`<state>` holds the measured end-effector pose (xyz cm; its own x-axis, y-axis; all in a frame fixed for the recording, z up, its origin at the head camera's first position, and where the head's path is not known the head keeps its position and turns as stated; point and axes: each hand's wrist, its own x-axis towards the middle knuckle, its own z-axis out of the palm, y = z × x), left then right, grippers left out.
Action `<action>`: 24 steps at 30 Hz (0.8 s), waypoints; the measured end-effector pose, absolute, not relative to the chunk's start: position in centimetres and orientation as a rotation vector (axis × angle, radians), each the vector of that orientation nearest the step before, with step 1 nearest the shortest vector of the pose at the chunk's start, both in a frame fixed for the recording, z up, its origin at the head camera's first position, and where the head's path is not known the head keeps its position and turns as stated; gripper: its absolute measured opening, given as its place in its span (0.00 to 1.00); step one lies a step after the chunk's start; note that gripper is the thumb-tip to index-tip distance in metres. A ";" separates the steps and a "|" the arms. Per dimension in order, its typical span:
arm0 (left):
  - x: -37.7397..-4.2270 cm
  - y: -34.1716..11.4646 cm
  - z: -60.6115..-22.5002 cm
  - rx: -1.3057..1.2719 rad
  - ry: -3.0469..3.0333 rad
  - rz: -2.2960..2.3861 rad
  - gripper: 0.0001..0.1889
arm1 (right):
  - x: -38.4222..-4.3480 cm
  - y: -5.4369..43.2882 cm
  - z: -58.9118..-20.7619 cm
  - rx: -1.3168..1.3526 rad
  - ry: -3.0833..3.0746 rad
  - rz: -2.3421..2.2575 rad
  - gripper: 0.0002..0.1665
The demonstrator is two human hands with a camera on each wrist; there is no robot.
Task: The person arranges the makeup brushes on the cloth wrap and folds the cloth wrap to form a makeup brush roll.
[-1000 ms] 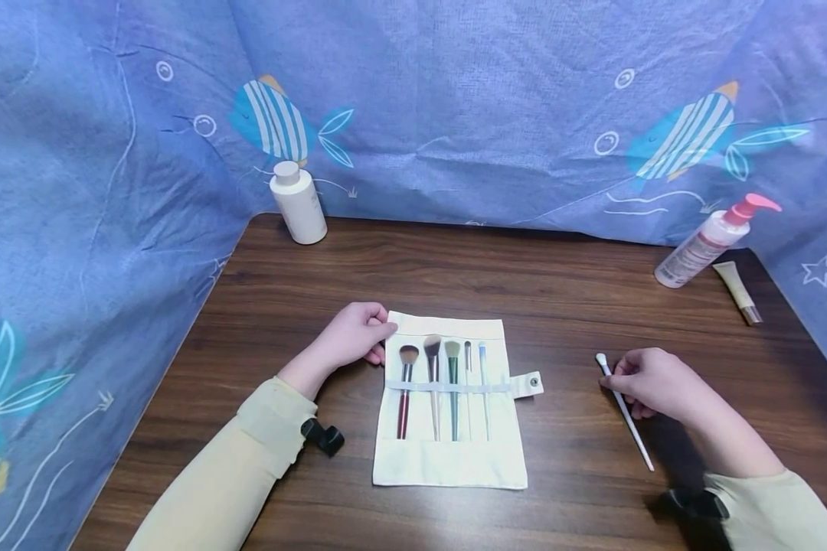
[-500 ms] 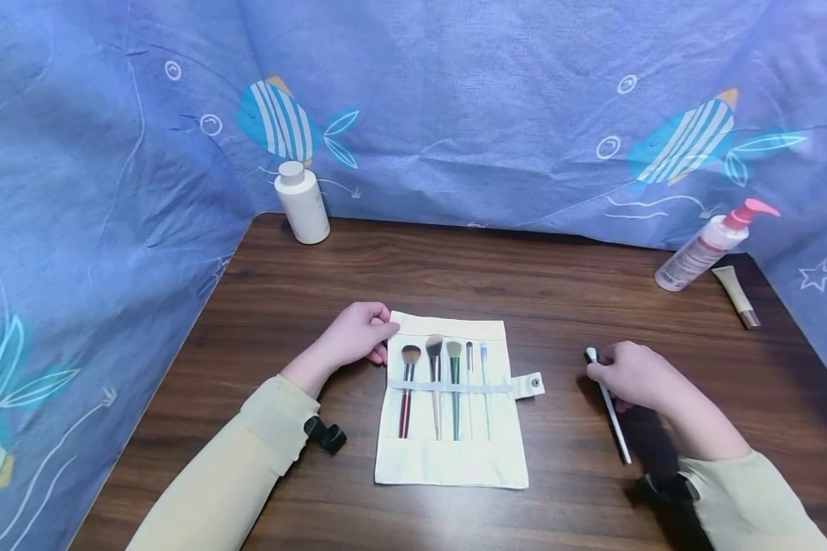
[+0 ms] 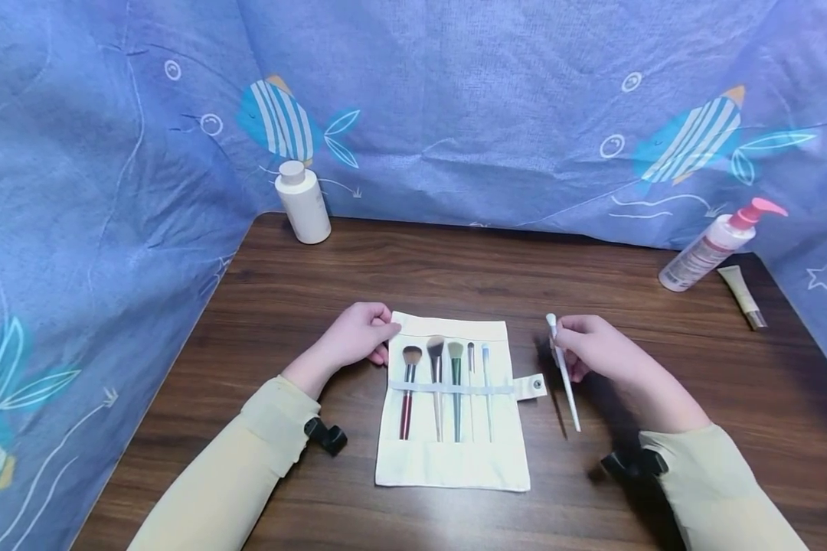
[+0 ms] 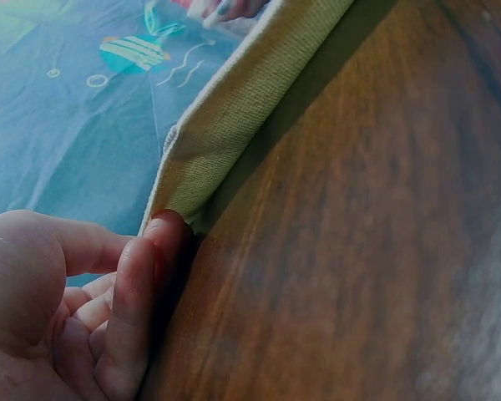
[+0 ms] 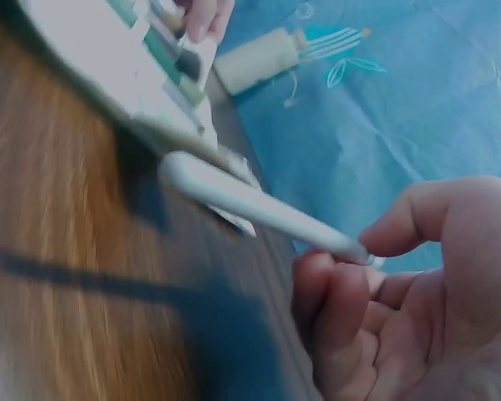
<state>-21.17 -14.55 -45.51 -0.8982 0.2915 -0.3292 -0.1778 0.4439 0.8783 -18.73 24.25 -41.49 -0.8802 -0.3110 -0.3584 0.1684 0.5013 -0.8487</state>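
Note:
A cream cloth brush roll [image 3: 451,465] lies unrolled on the dark wooden table, with several makeup brushes of different sizes tucked under its elastic band [image 3: 478,389]. At its upper left corner my left hand [image 3: 358,334] pinches the cloth edge [image 4: 225,117] between thumb and fingers; the left wrist view shows that edge lifted a little. My right hand [image 3: 596,348] pinches a slim white makeup brush [image 3: 565,379] near its bristle end, just right of the roll. In the right wrist view the brush handle [image 5: 250,205] points away from the fingertips, and its shadow falls on the wood.
A snap tab [image 3: 531,386] sticks out from the roll's right side. At the back left stands a white bottle [image 3: 303,203]. A pink-topped pump bottle [image 3: 706,249] and a small tube [image 3: 742,297] are at the back right. Blue fish-print cloth [image 3: 455,115] hangs behind the table [image 3: 455,268].
My right hand has carried the white makeup brush leftward and up off the table toward the roll. My left hand stays at the roll's corner.

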 end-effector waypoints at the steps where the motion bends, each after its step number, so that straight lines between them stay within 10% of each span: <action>1: -21.2 -14.6 -45.5 0.094 2.265 1.450 0.08 | -19.0 24.0 -41.5 -0.127 2.231 -1.427 0.10; 24: -21.2 -14.6 -45.7 0.132 2.251 1.486 0.07 | -22.5 20.2 -44.7 -0.118 2.170 -1.722 0.09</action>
